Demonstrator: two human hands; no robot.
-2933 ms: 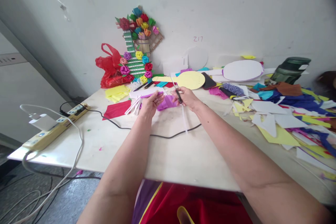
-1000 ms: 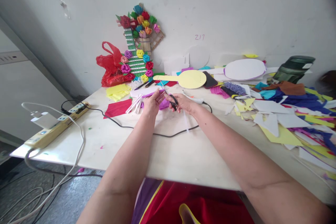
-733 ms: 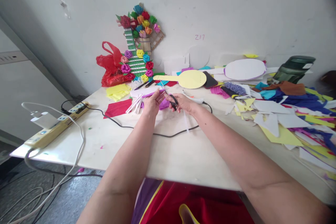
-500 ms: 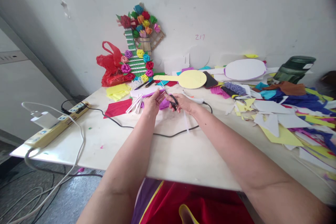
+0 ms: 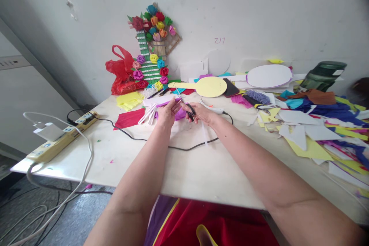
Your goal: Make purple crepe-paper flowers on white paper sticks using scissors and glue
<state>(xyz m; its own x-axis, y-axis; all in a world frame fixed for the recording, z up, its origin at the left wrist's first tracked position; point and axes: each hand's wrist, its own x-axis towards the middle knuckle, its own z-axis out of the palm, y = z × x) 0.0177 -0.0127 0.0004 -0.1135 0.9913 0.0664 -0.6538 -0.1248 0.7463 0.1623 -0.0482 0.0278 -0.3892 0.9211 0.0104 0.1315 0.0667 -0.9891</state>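
My right hand [image 5: 198, 112] is closed round the dark handles of a pair of scissors [image 5: 190, 111], whose blades point up and to the left. Close to the blades, my left hand [image 5: 168, 112] has its fingers drawn together; what they pinch is too small to make out. Purple crepe paper [image 5: 180, 114] shows between and below the hands. Behind the left hand lies a white piece with a purple edge [image 5: 152, 100]. Several white rolled paper sticks [image 5: 148, 114] lie left of my left wrist. A white glue gun [image 5: 213, 110] rests behind my right hand, partly hidden.
A black cord [image 5: 184, 149] crosses the table below my hands to a power strip [image 5: 63, 136] at left. Red crepe paper [image 5: 129, 118] lies left, a yellow paddle-shaped board [image 5: 211, 87] behind, paper scraps [image 5: 311, 134] at right. A flower-decorated craft [image 5: 151, 71] stands against the wall.
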